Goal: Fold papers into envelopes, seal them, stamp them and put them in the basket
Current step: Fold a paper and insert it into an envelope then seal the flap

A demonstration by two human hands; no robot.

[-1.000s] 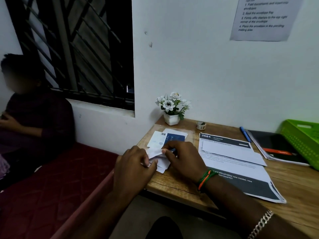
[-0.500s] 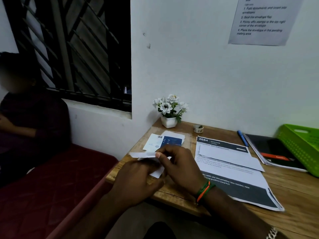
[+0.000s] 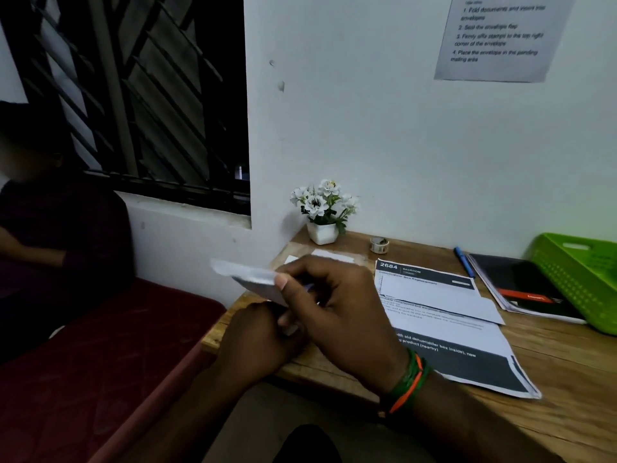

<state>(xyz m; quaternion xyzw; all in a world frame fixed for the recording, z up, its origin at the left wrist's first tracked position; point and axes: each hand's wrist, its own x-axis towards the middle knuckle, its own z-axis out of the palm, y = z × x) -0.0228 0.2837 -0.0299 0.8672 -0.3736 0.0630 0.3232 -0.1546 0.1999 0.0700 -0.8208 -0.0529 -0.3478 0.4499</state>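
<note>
At the centre of the frame the right hand (image 3: 334, 305) pinches a small folded paper (image 3: 253, 282) between thumb and curled fingers, lifted clear of the table (image 3: 551, 372) and angled so its blurred free end points to the left. Just below and left of it the left hand (image 3: 263, 332) has its fingers curled in under the same paper; it appears to grip the lower edge, though the right hand hides the contact. Both wrists sit low over the table's near edge, the right forearm running in from the lower right with coloured thread bands at the wrist.

The risk, as I judge it, is a crooked fold — the paper is being worked in the air with nothing flat beneath it, so the edges may not meet, and a lopsided piece would not seal cleanly.

Right of the hands lie large printed sheets (image 3: 444, 315). Behind them, small white papers (image 3: 330, 254) rest near a flower pot (image 3: 322, 232) and a roll of tape (image 3: 379, 244). At the right edge stands the green basket (image 3: 581, 279) — well apart from the hands.
</note>
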